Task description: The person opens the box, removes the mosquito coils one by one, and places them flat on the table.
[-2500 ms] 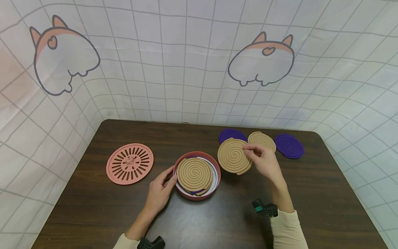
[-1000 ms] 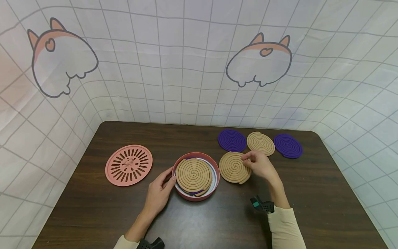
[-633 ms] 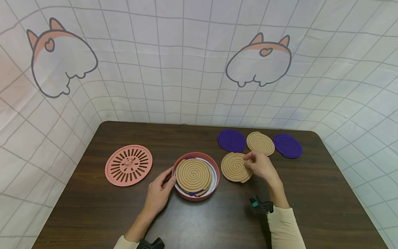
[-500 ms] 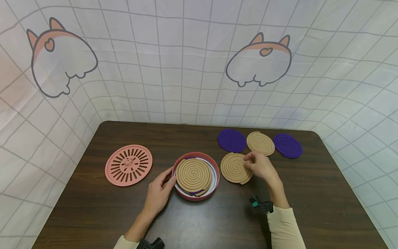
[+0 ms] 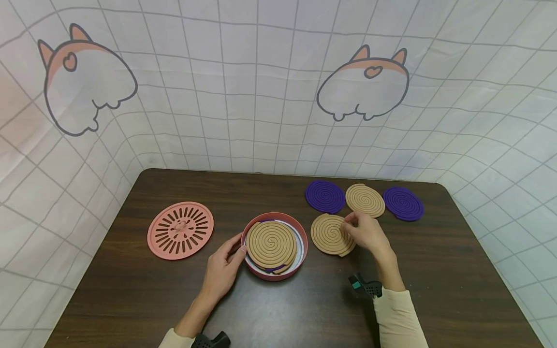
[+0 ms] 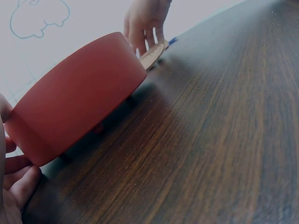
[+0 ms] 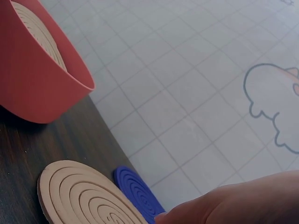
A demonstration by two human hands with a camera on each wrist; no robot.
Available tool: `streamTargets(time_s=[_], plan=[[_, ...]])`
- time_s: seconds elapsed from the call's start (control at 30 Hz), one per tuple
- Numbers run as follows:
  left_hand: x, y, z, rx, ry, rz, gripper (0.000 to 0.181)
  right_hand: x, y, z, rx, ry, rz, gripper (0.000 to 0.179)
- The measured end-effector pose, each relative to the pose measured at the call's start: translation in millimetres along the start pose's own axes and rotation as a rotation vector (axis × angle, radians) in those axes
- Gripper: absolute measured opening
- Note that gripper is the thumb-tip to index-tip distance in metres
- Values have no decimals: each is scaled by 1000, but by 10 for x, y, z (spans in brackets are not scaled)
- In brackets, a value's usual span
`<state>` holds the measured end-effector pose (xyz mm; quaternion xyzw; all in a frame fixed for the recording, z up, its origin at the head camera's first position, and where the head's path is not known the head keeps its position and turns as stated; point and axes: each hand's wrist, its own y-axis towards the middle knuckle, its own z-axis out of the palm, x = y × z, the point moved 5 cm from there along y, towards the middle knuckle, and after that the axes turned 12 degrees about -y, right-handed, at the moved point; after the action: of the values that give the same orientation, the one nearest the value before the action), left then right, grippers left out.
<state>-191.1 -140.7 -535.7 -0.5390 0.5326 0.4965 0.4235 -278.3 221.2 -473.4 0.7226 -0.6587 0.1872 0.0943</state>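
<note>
A round red tin [image 5: 304, 251] stands mid-table, holding stacked mosquito coils, a tan coil [image 5: 271, 243] on top and a purple edge showing beneath. My left hand [image 5: 223, 270] grips its left side, thumb at the rim; fingers curl under the wall [image 6: 74, 93] in the left wrist view. Right of the tin, another tan mosquito coil [image 5: 328, 235] lies low over the table. My right hand [image 5: 367, 233] pinches its right edge between thumb and fingertips. The right wrist view shows the coil's spiral face [image 7: 84, 191]; most of the hand is out of frame.
Behind my right hand lie a purple coil [image 5: 324, 196], a tan coil [image 5: 365, 200] and another purple coil [image 5: 403, 203] in a row. A pink slotted lid [image 5: 180, 231] rests at the left of the dark wooden table [image 5: 278, 319]. A white gridded curtain [image 5: 243, 96] hangs behind.
My right hand has brought the tan mosquito coil down from above the table to its surface, then shifted it slightly right. The left hand and tin have stayed in place.
</note>
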Motion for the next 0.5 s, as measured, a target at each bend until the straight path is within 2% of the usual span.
streamTargets(time_s=[0.5], plan=[[-10,-5,-2,1,1,1,41,27,-11,0,7,-16,9,35]])
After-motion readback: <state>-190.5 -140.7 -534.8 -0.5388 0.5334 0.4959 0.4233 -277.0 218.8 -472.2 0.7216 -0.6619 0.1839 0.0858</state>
